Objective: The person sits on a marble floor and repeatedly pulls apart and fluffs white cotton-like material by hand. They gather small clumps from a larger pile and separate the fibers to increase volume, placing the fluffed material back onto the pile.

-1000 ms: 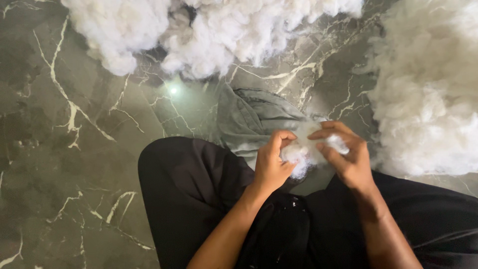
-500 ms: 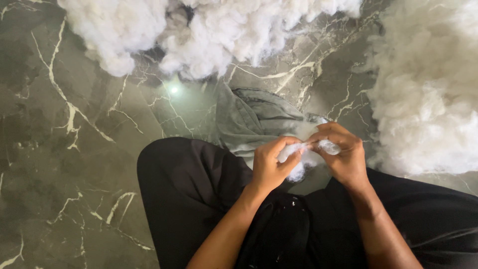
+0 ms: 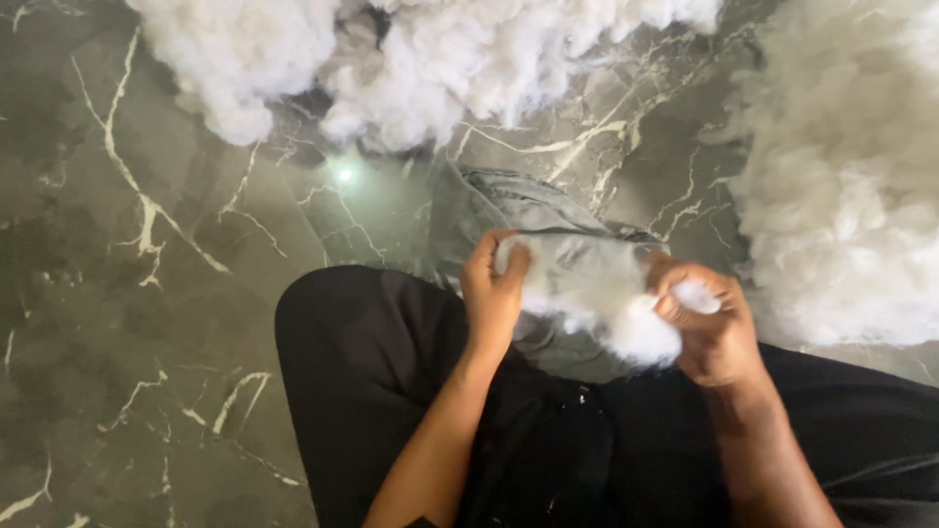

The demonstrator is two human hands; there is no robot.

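A tuft of white cotton fibre (image 3: pixel 599 293) is stretched thin between my two hands above my lap. My left hand (image 3: pixel 492 293) pinches its left end between thumb and fingers. My right hand (image 3: pixel 711 328) grips the thicker right end, with a small wad showing at the fingertips. Under the hands lies a crumpled grey-green cloth (image 3: pixel 509 220) on the floor. My legs in black trousers (image 3: pixel 391 381) fill the lower frame.
A big heap of white cotton (image 3: pixel 421 54) lies across the far side of the dark marble floor (image 3: pixel 127 293). A second, fluffier heap (image 3: pixel 851 186) fills the right side. A light reflection glints on the floor near the cloth.
My hands were close together on a compact tuft; now they have drawn apart, left hand leftward and up, right hand rightward, pulling the cotton into a wide thin web.
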